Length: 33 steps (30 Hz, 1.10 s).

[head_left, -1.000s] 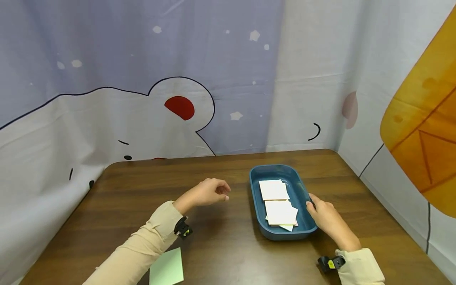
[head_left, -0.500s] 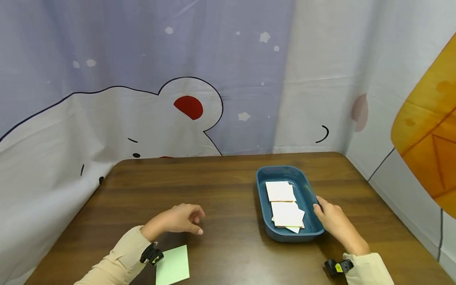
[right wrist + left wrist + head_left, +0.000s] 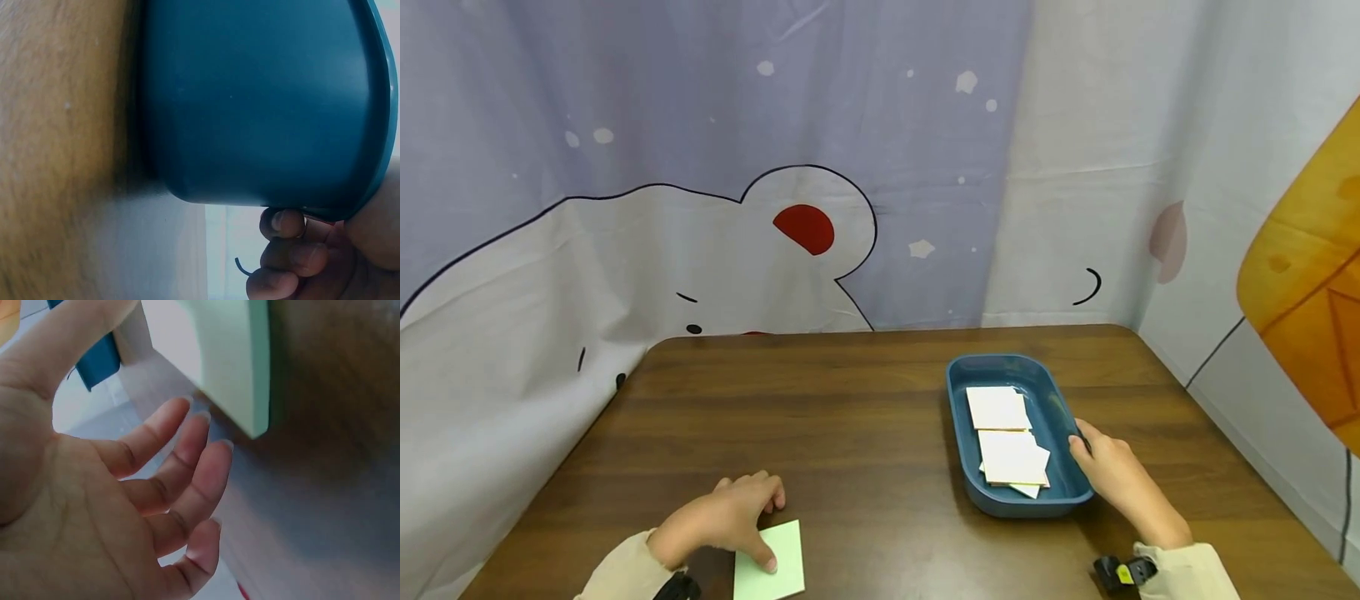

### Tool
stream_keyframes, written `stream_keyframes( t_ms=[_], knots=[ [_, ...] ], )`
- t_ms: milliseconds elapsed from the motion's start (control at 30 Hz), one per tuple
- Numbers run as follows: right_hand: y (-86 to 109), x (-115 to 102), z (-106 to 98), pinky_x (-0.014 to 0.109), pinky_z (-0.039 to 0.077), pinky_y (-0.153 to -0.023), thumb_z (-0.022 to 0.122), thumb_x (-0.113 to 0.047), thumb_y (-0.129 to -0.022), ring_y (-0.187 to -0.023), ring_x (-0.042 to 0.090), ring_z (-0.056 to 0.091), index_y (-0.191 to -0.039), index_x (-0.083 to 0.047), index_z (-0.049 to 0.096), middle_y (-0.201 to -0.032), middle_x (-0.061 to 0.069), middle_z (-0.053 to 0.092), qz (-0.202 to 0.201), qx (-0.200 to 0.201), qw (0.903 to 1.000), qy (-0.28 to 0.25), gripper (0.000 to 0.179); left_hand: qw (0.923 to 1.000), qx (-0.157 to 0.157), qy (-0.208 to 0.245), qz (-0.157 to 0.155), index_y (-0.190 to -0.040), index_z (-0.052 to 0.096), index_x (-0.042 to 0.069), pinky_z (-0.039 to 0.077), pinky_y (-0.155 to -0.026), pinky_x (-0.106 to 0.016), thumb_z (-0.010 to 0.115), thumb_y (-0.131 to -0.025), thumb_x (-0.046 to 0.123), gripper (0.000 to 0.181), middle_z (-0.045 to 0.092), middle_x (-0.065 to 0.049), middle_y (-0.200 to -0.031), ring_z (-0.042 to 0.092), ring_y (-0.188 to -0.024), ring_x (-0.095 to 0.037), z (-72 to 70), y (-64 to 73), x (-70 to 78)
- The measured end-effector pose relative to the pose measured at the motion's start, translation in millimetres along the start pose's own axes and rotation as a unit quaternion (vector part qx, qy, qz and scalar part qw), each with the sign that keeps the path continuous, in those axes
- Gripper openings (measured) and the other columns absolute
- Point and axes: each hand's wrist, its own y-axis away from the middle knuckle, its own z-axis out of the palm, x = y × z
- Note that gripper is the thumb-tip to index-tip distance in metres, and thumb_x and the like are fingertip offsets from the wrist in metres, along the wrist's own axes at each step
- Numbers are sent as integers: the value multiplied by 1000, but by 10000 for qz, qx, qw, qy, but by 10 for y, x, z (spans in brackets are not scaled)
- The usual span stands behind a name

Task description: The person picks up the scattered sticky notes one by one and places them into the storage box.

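A thick pale-green pad of square paper notes (image 3: pixel 778 560) lies at the near left of the table. Over its left side is my left hand (image 3: pixel 722 518), thumb across the top face and the other fingers beyond the far edge. In the left wrist view those fingers (image 3: pixel 206 475) are loosely bent, with a gap to the pad (image 3: pixel 231 369). At the right, my right hand (image 3: pixel 1116 471) grips the side rim of a blue plastic basin (image 3: pixel 973 492). In the right wrist view its fingers (image 3: pixel 281 250) curl at the rim, beside the basin's wall (image 3: pixel 262 106).
White paper note pads (image 3: pixel 1011 457) lie inside the basin, some overlapping at an angle. The brown wooden table (image 3: pixel 872 400) runs back to a printed curtain (image 3: pixel 925 167) behind it and along the sides.
My left hand has come down and toward the near left, from the middle of the table to the green note pad. The right hand keeps its grip on the basin; the head view has shifted slightly.
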Motion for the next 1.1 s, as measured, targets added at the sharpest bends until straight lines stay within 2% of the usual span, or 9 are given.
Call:
stream_keyframes(
  t_ms=[167, 433, 600, 800, 1067, 1100],
  knots=[
    [2, -1, -9, 65, 39, -95, 40, -15, -100, -117, 57, 47, -135, 19, 35, -129, 43, 44, 6, -21, 10000, -2, 49, 9997, 199, -140, -73, -95, 49, 15, 29, -74, -42, 92, -55, 30, 61, 48, 2, -85, 41, -79, -17, 59, 5, 33],
    [-1, 0, -4, 64, 39, -95, 40, -16, -100, -118, 56, 47, -136, 18, 36, -130, 42, 44, 26, 1, 10000, 36, 50, 9995, 309, -69, -91, -89, 50, 13, 27, -73, -38, 91, -55, 24, 54, 50, 2, -75, 43, -71, -14, 87, 2, 74],
    [0, 3, 0, 64, 39, -95, 40, -15, -100, -118, 56, 47, -136, 18, 35, -130, 42, 44, 31, 0, 10000, 23, 49, 9993, 343, -129, -5, -86, 52, 13, 31, -72, -36, 91, -55, 24, 51, 50, 2, -76, 42, -71, -14, 86, 6, 75],
    [9, 4, -6, 64, 39, -94, 40, -15, -100, -117, 56, 48, -136, 18, 36, -129, 42, 45, 8, 50, 10000, -8, 49, 9994, 347, -15, 8, -87, 54, 11, 36, -62, -29, 90, -58, 18, 47, 49, 0, -77, 43, -70, -15, 63, -8, 90],
    [12, 6, 6, 64, 39, -95, 41, -14, -99, -117, 56, 48, -135, 19, 37, -128, 42, 46, -66, 84, 9999, -28, 49, 9986, 380, 36, 377, -81, 57, 13, 36, -61, -26, 89, -59, 18, 39, 47, 2, -78, 42, -72, -13, 66, -9, 80],
    [15, 7, 6, 64, 39, -95, 41, -14, -99, -117, 56, 48, -135, 19, 37, -128, 42, 46, -62, 84, 9999, -35, 49, 9983, 382, 20, 446, -80, 57, 14, 41, -65, -28, 88, -59, 19, 38, 47, 2, -78, 47, -77, -16, 62, -9, 81]
  ],
)
